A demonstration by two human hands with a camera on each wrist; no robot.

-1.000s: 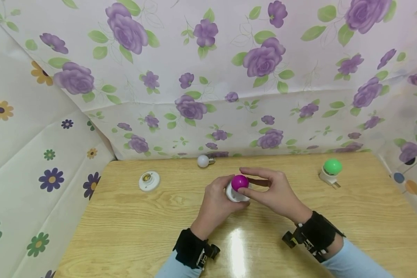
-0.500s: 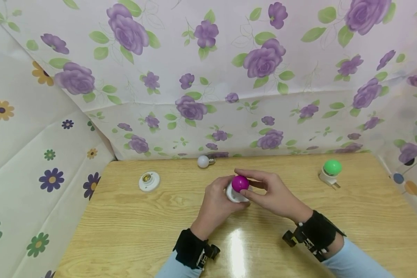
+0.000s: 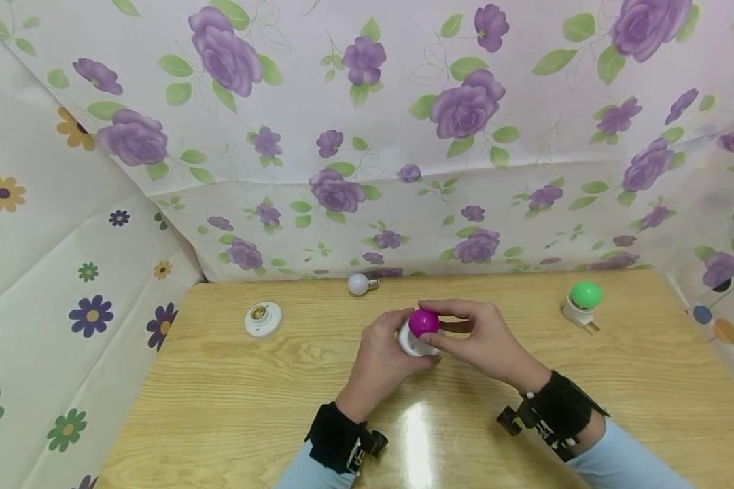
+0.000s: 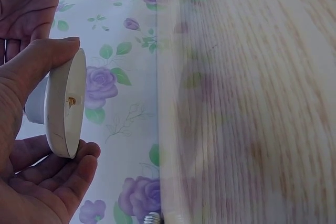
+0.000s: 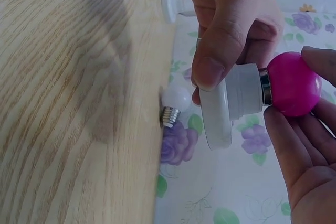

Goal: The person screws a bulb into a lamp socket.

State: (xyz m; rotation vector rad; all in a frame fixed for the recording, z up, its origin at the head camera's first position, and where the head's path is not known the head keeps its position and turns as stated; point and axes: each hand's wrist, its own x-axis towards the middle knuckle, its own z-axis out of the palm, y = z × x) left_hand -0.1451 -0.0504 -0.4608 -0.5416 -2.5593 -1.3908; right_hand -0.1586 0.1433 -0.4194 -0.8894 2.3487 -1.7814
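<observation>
My left hand [image 3: 384,350] grips a round white lamp socket [image 5: 218,114] by the edge of its base, thumb on one side and fingers on the other. A magenta light bulb [image 5: 294,84] stands in the socket's mouth, with a band of its metal collar showing between globe and rim. My right hand [image 3: 480,339] pinches the bulb's globe between thumb and fingers. In the left wrist view the hollow underside of the socket faces the camera side, with a small brass contact in it. Both hands hold the pair above the wooden table [image 3: 269,407].
A second white socket [image 3: 263,318] lies on the table at the left, its brass thread facing up. A white bulb [image 3: 359,284] lies on its side by the back edge. At the right stands a green bulb [image 3: 586,295] in a white plug-in holder [image 3: 578,314].
My right hand's fingers shift slightly around the magenta bulb, first to the left and then a little back. The left hand and the socket stay in place.
</observation>
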